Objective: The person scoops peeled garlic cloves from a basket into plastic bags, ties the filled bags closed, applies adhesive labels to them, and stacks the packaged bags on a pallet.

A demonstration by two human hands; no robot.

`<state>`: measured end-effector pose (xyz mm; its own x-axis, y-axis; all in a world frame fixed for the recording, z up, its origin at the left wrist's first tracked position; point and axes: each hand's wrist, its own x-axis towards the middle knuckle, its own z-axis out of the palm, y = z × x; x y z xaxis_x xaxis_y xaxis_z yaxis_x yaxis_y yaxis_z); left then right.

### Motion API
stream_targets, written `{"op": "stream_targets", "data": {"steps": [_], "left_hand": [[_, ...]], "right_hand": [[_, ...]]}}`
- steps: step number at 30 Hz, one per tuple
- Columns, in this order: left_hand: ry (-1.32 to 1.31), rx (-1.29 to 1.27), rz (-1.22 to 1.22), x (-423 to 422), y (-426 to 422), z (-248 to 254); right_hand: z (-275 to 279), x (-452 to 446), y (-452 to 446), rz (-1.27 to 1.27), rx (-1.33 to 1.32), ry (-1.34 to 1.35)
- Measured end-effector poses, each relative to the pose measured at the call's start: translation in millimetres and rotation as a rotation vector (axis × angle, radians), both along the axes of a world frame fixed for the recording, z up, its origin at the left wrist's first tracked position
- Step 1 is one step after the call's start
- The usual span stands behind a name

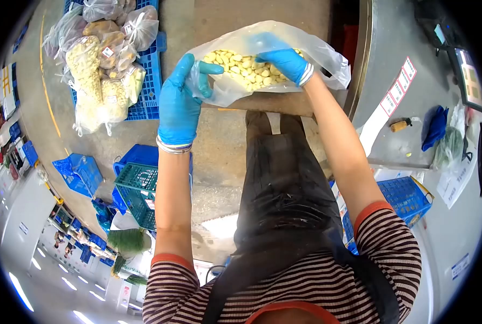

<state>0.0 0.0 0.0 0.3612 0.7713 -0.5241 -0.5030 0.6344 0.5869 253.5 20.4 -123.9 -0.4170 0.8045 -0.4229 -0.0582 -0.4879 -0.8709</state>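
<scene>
Gripping the near left end of the clear bag, the left hand has its gloved fingers pinched on the film! Pale peeled cloves fill the middle of that bag, between the 2 hands, and over comes the right hand at the mouth, thumb against the cloves, fingers blurred behind plastic; whether they hold anything, I can't tell. Left of all this, knotted bags of produce crowd the blue pallet, spilling past its left edge. Right, a label strip runs beside the grey worktop's left edge, a blue cloth farther in.
</scene>
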Motion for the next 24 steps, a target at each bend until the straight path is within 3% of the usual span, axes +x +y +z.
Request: {"op": "stream_targets", "data": {"steps": [3, 8, 12, 18, 21, 24], "left_hand": [[0.185, 0.016, 0.11, 8, 10, 16], [0.252, -0.05, 0.178, 26, -1, 20], [0.249, -0.02, 0.12, 24, -2, 18], [0.182, -0.002, 0.081, 17, 2, 13], [0.185, -0.031, 0.061, 5, -2, -4], [0.329, -0.079, 0.081, 1, -18, -19]], "right_hand": [[-6, -41, 19, -0.025, 0.201, -0.147], [-25, -102, 35, 0.153, 0.134, -0.911], [-39, -115, 35, 0.103, 0.216, -1.038], [-21, -93, 7, -0.061, 0.183, -0.735], [12, -69, -32, -0.298, 0.076, -0.223], [76, -30, -84, -0.447, -0.249, 0.452]]}}
